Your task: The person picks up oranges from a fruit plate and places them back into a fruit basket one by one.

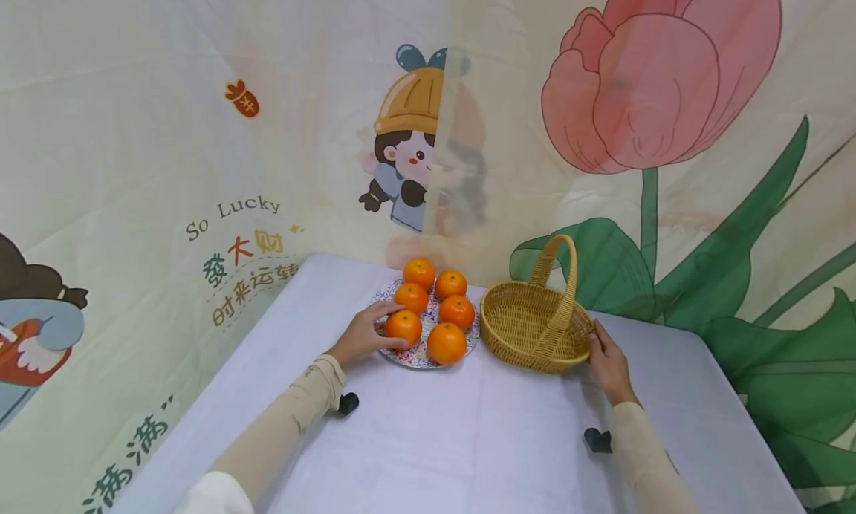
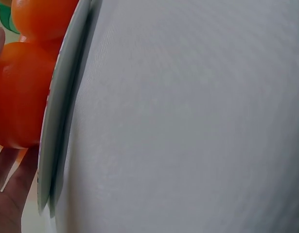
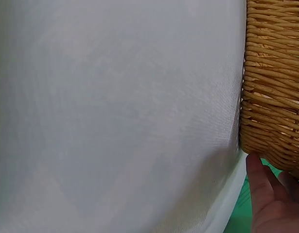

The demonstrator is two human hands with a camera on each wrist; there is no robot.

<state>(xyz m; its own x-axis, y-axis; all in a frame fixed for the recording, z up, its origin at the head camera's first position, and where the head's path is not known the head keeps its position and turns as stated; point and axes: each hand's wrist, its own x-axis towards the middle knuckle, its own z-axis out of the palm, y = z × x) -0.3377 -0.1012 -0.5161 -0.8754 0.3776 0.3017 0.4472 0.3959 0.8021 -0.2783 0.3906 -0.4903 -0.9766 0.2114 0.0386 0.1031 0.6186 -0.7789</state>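
Several oranges lie on a round plate (image 1: 416, 363) with a speckled, colourful pattern. My left hand (image 1: 363, 334) grips the front-left orange (image 1: 404, 328), thumb on its near side and fingers round the far side. The left wrist view shows that orange (image 2: 20, 97) between thumb and fingers, close beside the plate's rim (image 2: 59, 104). To the right of the plate stands a woven basket (image 1: 518, 343) with an arched handle (image 1: 565, 298); its visible inside holds nothing. My right hand (image 1: 611, 365) touches the basket's right end, its fingers (image 3: 258, 177) extended against the wicker wall.
A white cloth covers the table (image 1: 428, 440). Behind it hangs a printed backdrop with a large tulip (image 1: 658, 90) and a cartoon figure (image 1: 404, 150). A dark object sits by each wrist, the left one (image 1: 348, 404) and the right one (image 1: 597, 440).
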